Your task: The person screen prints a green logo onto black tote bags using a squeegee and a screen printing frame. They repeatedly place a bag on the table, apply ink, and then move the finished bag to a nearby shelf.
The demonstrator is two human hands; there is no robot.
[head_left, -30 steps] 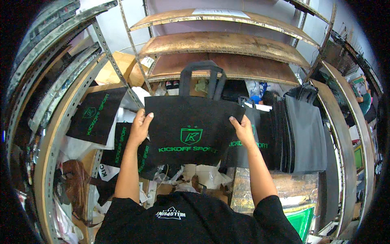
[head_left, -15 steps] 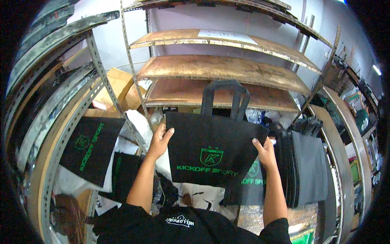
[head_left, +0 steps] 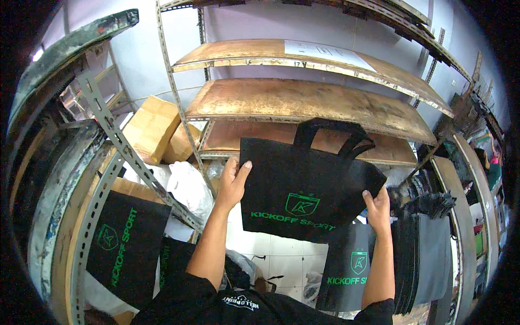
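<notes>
A black fabric tote bag (head_left: 271,179) with a green printed emblem and lettering is stretched between my two hands, its looped handles standing up at the top. My left hand (head_left: 232,184) grips its left edge, thumb on the front and fingers behind. On the opposite edge my right hand (head_left: 377,208) holds it the same way. Beneath my right forearm lies another printed tote bag (head_left: 344,271), partly hidden. To its right is a thick stack of dark bags (head_left: 430,260). Further printed bags (head_left: 130,244) rest at the left.
Wooden shelves (head_left: 303,103) on a slotted metal frame stand ahead, with a paper sheet (head_left: 325,52) on one. Cardboard boxes (head_left: 151,127) and a white plastic bag (head_left: 189,189) sit at the left behind a slanting metal post (head_left: 122,141). White floor tiles (head_left: 292,262) show below.
The held tote bag has shifted right and slightly up in the view, both hands still on it. The view itself has also moved, showing more floor and more of the left-hand boxes.
</notes>
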